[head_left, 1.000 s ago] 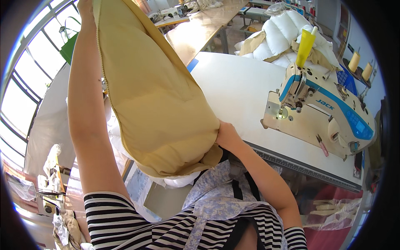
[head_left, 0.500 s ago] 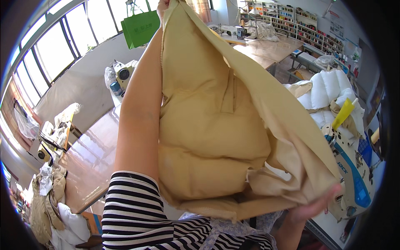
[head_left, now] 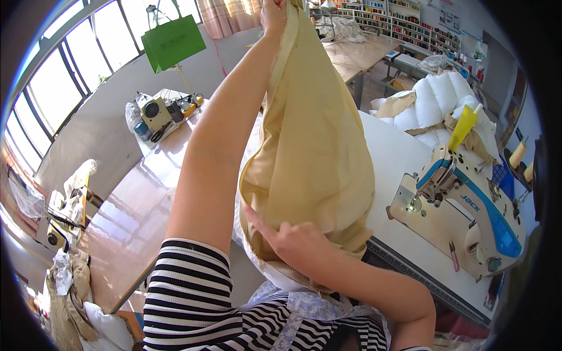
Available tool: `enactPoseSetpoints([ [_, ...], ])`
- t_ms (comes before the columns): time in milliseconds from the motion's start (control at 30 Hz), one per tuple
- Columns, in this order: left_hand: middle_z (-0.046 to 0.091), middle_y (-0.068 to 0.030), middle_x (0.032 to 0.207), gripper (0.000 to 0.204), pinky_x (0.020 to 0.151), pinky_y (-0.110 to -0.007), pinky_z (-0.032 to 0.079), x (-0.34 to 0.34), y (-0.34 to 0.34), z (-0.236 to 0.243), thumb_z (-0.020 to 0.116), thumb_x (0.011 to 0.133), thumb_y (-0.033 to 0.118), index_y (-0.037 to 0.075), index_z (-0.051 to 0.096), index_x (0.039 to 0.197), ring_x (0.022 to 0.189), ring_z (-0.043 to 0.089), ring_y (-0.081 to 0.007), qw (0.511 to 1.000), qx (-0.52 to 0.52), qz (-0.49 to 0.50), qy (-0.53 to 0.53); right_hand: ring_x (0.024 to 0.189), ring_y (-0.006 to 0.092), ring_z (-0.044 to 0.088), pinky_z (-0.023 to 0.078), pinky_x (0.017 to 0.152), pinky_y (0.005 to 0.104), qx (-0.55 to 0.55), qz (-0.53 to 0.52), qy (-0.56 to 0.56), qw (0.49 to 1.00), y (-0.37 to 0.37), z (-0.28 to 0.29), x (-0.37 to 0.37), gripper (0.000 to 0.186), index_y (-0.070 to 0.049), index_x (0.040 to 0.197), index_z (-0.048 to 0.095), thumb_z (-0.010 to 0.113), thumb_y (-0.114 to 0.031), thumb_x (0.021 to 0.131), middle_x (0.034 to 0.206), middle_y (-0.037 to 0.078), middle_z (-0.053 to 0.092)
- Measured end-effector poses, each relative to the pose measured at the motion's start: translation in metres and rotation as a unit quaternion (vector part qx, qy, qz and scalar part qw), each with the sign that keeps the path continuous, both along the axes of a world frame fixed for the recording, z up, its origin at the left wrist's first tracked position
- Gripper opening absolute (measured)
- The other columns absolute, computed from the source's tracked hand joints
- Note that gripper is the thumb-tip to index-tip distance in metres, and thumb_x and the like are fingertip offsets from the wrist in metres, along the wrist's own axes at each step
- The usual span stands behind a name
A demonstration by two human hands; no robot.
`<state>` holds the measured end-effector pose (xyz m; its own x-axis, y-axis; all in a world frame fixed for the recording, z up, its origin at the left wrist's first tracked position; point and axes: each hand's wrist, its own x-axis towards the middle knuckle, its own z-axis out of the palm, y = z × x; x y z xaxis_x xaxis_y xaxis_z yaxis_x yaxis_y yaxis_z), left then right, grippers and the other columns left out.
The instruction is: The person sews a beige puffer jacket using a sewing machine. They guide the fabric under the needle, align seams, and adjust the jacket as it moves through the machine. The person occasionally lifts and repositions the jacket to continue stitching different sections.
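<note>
**Tan cushion cover held up over the sewing table**

Head view: the left hand (head_left: 274,13) is raised high, clenched on the top edge of a tan cushion cover (head_left: 319,140) that hangs down in front of the person. The right hand (head_left: 290,240) presses against the cover's bulging lower part, forefinger stretched out, the other fingers curled. A sewing machine (head_left: 462,219) stands on the white table (head_left: 392,152) to the right.
</note>
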<state>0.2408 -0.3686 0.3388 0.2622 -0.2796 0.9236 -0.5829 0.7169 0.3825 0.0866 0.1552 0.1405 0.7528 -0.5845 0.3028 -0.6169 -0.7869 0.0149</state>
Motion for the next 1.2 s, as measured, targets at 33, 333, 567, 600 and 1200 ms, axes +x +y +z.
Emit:
enactPoseSetpoints([
  [33, 0.071, -0.0152, 0.088, 0.024, 0.076, -0.041, 0.052, -0.005, 0.003, 0.006, 0.063, 0.096, 0.025, 0.002, 0.065, 0.102, 0.083, 0.068, -0.0281, 1.000, 0.001, -0.007, -0.017, 0.056, 0.0118, 0.059, 0.048, 0.047, 0.0326, -0.028, -0.004, -0.010, 1.000, -0.015, -0.011, 0.014, 0.079, -0.014, 0.156, 0.036, 0.064, -0.010, 0.082, 0.064, -0.001, 0.057],
  [333, 0.073, -0.0116, 0.094, 0.029, 0.081, -0.041, 0.053, 0.013, 0.041, 0.013, 0.071, 0.090, 0.032, 0.005, 0.068, 0.101, 0.090, 0.070, -0.0281, 0.998, 0.026, 0.017, -0.059, 0.066, 0.0182, 0.071, 0.049, 0.049, 0.0323, 0.022, 0.084, 0.066, 0.994, -0.052, -0.032, 0.038, 0.016, -0.012, 0.104, 0.060, 0.061, -0.016, 0.089, 0.076, 0.004, 0.070],
  [567, 0.066, -0.0019, 0.089, 0.025, 0.069, -0.023, 0.051, 0.017, 0.197, 0.047, 0.059, 0.103, 0.025, 0.003, 0.063, 0.114, 0.073, 0.062, -0.0090, 0.982, 0.064, -0.173, -0.051, 0.088, 0.0215, 0.066, 0.054, 0.077, 0.0320, 0.158, 0.038, -0.658, 0.735, 0.062, -0.088, -0.130, 0.036, -0.003, 0.103, 0.057, 0.053, 0.020, 0.075, 0.099, 0.015, 0.065],
  [600, 0.068, -0.0054, 0.091, 0.024, 0.075, -0.030, 0.051, -0.036, 0.214, 0.003, 0.065, 0.096, 0.026, 0.005, 0.067, 0.107, 0.082, 0.062, -0.0131, 0.966, 0.093, -0.241, -0.020, 0.092, 0.0183, 0.067, 0.054, 0.078, 0.0316, 0.154, -0.088, -0.568, 0.803, 0.082, -0.128, -0.154, 0.033, -0.002, 0.103, 0.058, 0.054, 0.018, 0.078, 0.104, 0.014, 0.066],
  [1200, 0.065, 0.0008, 0.089, 0.010, 0.071, -0.026, 0.048, -0.162, 0.372, -0.146, 0.066, 0.096, 0.010, 0.004, 0.063, 0.103, 0.076, 0.054, -0.0080, 0.805, 0.251, -0.499, -0.202, 0.086, 0.0221, 0.066, 0.051, 0.082, 0.0327, 0.453, -0.296, -0.578, 0.611, 0.044, -0.119, -0.171, 0.056, 0.000, 0.133, 0.058, 0.072, -0.036, 0.091, 0.095, 0.012, 0.071],
])
